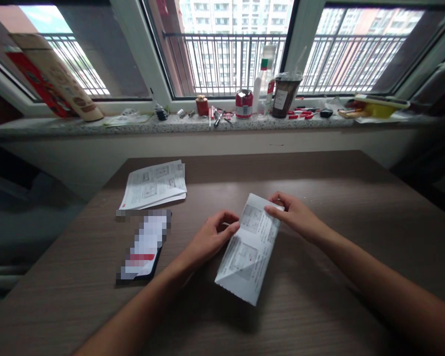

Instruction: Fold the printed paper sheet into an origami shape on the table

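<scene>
A folded sheet of printed paper is held up at a slant over the desk, its lower end casting a shadow. Text and small boxed pictures cover the side facing me. My right hand pinches its upper right corner, thumb on the front and fingers behind. At the left edge, my left hand is closed with thumb and index finger against the paper; its other fingertips are partly hidden. Further left lie a phone with a blurred screen and a small stack of printed sheets.
The brown desk ends below a stone windowsill. On the sill stand a red can, a clear bottle, a dark drink cup, a yellow container and several small tools. A tall box leans at the left.
</scene>
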The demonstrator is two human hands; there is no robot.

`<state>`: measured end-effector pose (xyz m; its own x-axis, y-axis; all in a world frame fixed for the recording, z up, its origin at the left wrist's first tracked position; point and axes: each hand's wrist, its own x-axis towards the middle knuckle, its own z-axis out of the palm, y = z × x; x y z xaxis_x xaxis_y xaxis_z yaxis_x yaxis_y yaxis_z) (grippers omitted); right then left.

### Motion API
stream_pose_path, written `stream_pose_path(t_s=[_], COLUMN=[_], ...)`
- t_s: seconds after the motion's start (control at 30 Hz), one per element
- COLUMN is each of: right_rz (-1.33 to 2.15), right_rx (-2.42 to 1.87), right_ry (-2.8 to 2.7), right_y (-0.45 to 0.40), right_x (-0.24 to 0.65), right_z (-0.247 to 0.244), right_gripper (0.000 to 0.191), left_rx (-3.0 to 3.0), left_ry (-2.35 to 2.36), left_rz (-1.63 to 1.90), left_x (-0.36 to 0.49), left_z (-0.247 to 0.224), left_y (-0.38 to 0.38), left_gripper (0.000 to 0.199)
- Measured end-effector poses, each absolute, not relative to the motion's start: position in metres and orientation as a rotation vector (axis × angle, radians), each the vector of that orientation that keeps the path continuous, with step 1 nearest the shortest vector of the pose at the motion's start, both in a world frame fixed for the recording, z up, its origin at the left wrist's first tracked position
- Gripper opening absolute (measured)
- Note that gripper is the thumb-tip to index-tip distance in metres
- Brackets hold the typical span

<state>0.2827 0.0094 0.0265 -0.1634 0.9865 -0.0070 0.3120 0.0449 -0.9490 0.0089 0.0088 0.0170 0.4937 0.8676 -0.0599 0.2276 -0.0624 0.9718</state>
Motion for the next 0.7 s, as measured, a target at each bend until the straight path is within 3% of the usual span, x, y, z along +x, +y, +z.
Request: stream_pose_path(t_s=[0.33, 0.53, 0.7], right_rz=[1.095, 1.390, 1.557], right_rx=[-1.324, -1.338, -1.247], right_ry=[-1.843, -1.327, -1.195], right_y=[0.013, 0.001, -0.012], right_x=[0.256, 0.256, 0.256], right_z=[0.033, 0.017, 0.009], right_gripper=[0.020, 0.039, 0.034], left_rx=[1.457, 1.379, 1.318], left_ry=[0.970, 1.011, 1.015], left_rz=[0.882, 0.926, 0.896], left_x=[0.012, 0.015, 0.018], left_z=[0.012, 0.008, 0.012], left_y=[0.010, 0.008, 0.003], left_gripper=[0.023, 0.023, 0.026])
